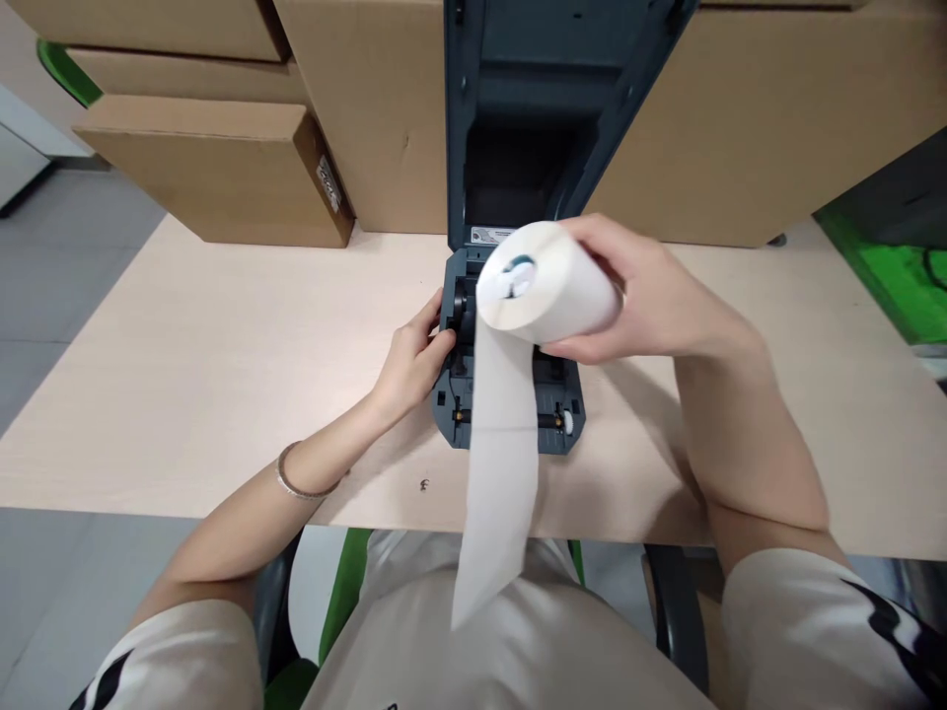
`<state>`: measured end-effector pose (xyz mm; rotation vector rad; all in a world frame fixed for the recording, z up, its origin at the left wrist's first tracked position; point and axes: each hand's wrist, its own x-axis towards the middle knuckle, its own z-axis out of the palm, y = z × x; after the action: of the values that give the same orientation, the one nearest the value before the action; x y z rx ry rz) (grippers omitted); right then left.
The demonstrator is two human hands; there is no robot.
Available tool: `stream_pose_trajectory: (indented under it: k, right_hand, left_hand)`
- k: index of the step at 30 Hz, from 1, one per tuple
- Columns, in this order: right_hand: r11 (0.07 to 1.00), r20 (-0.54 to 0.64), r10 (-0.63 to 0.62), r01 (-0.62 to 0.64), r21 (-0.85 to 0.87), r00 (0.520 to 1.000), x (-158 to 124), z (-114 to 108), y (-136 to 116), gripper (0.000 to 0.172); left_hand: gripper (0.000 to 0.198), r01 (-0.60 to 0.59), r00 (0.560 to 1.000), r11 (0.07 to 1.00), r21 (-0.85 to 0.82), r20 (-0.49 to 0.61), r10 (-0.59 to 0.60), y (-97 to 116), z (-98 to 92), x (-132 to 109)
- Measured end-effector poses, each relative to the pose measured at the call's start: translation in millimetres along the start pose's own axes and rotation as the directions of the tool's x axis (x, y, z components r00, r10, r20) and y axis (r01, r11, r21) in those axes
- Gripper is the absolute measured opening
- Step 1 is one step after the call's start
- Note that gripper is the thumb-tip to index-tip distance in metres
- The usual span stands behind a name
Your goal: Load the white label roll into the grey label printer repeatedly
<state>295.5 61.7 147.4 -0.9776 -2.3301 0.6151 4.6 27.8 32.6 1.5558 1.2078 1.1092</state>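
Note:
A dark grey-blue label printer stands on the table with its lid raised, so the roller and inner bay show in part. My left hand grips the left side wall of the printer's base, thumb on top of the edge. Above the bay, my right hand is wrapped round a white roll of label paper, holding it tilted with its hollow core facing left. From the roll a loose strip of paper hangs down over the printer's front and past the table edge.
Behind the printer stand large cardboard boxes. A smaller flat cardboard box leans at the back left of the light wooden table. A dark object sits on something green at the far right.

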Motion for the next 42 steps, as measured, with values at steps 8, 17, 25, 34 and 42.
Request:
stream_pose_trajectory:
  k: [8, 17, 25, 34, 42]
  right_hand:
    - [0.92, 0.013, -0.076, 0.076, -0.384, 0.997, 23, 58, 24, 0.084]
    - [0.806, 0.062, 0.005, 0.033, -0.59, 0.998, 29, 76, 23, 0.073]
    - [0.836, 0.148, -0.011, 0.09, -0.542, 0.989, -20, 64, -49, 0.057]
    - [0.817, 0.124, -0.163, 0.205, -0.54, 0.979, -82, 116, -63, 0.089]
    - [0.841, 0.292, -0.124, 0.257, -0.476, 0.948, -74, 101, -69, 0.094]
  left_hand:
    - [0.078, 0.052, 0.999, 0.998, 0.021, -0.006, -0.051, 4, 1.6, -1]
    - [0.084, 0.036, 0.999, 0.999, 0.04, 0.016, -0.037, 3, 0.7, -1]
    - [0.077, 0.016, 1.0, 0.999, 0.032, 0.014, -0.016, 3, 0.9, -2]
    - [0.077, 0.021, 1.0, 1.0, -0.008, 0.021, -0.021, 2, 2.2, -1]
    - [0.07, 0.048, 0.999, 0.991, -0.124, 0.025, -0.045, -16, 3.2, -3]
